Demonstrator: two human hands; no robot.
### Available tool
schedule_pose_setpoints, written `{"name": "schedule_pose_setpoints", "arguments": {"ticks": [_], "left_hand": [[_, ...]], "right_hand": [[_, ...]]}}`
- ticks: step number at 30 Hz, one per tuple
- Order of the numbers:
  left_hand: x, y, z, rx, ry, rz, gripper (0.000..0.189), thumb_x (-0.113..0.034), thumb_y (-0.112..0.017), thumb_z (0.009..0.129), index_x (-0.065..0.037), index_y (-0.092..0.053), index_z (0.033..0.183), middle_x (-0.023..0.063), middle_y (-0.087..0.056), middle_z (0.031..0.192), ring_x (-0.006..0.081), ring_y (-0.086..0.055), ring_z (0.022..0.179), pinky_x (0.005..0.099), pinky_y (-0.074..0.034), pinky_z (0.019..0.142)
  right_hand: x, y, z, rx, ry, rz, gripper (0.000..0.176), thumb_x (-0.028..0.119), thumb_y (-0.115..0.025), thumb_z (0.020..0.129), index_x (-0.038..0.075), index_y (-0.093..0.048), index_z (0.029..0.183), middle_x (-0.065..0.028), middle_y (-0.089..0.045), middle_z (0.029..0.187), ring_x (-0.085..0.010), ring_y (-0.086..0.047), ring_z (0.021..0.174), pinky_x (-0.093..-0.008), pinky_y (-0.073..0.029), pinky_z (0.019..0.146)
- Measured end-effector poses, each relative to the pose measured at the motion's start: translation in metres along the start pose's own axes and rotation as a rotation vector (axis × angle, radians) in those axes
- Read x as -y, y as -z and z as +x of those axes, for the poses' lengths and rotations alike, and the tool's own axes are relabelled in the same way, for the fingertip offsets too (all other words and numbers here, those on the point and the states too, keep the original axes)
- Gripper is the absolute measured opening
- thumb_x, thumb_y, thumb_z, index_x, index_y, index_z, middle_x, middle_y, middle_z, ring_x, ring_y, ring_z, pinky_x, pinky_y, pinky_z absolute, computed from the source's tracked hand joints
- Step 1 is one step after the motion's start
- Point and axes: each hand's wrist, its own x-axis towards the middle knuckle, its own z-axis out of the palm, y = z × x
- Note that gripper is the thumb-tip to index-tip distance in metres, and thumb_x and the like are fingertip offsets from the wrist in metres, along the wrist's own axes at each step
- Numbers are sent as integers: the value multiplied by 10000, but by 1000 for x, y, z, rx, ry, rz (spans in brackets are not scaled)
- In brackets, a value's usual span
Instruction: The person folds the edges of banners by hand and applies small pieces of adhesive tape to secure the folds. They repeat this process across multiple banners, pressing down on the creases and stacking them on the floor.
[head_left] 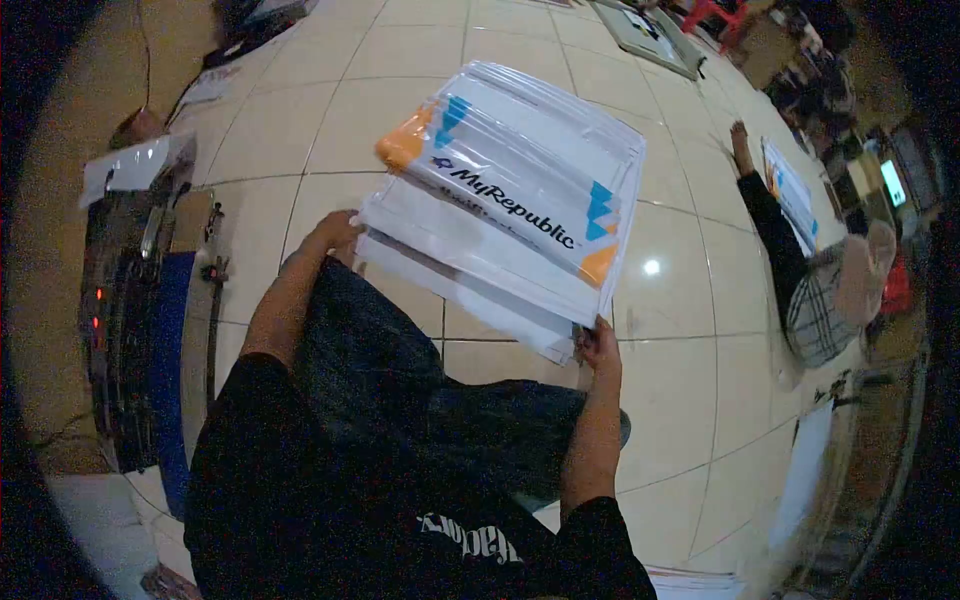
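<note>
A white plastic sheet [510, 180] printed "MyRepublic", with orange and blue shapes, is stretched out in front of me over the tiled floor. Its surface is shiny and creased, and a long fold runs along the side nearest my legs. My left hand [338, 232] is closed on its near left corner. At the near right corner, my right hand [598, 345] grips the edge between thumb and fingers. Both hands are just beyond my knees.
At the left stands a dark machine [125, 320] with red lights, beside a blue panel [172, 370]. A seated person [825, 300] is at the right near a similar printed sheet [790, 195]. A framed item [648, 38] lies at the back.
</note>
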Motion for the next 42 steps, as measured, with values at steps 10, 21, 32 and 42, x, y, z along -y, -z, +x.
{"name": "schedule_pose_setpoints", "arguments": {"ticks": [10, 21, 32, 42], "left_hand": [[18, -31, 39, -126, 229, -761, 567, -403, -682, 741, -1, -603, 1133, 189, -639, 1075, 313, -630, 961, 374, -502, 854], [30, -5, 65, 248, 230, -680, 258, -255, -739, 720, -41, -714, 862, 123, -698, 833, 283, -658, 698, 415, -527, 662], [5, 46, 63, 410, 318, -315, 239, -277, -800, 679, -116, -733, 843, 59, -708, 858, 220, -676, 797, 389, -510, 708], [4, 70, 62, 530, 415, -379, 374, -270, -816, 624, -14, -707, 875, 153, -688, 941, 283, -679, 817, 416, -533, 735]], "right_hand": [[-19, 68, 4, -50, -513, 581, 289, 355, -516, 850, 83, -575, 927, -129, -629, 915, -247, -594, 735, -358, -474, 589], [-3, -106, -26, 136, 458, -1559, 439, 227, -514, 905, -41, -475, 1250, -249, -438, 1338, -408, -378, 1264, -460, -287, 1064], [-46, -331, 19, 517, 551, -1794, 747, 411, -454, 919, -80, -186, 1414, -257, -157, 1492, -395, -135, 1393, -564, -88, 1103], [-37, -429, 46, 697, 668, -1685, 729, 433, -437, 916, -48, -217, 1417, -218, -201, 1493, -372, -184, 1387, -535, -120, 1113]]}}
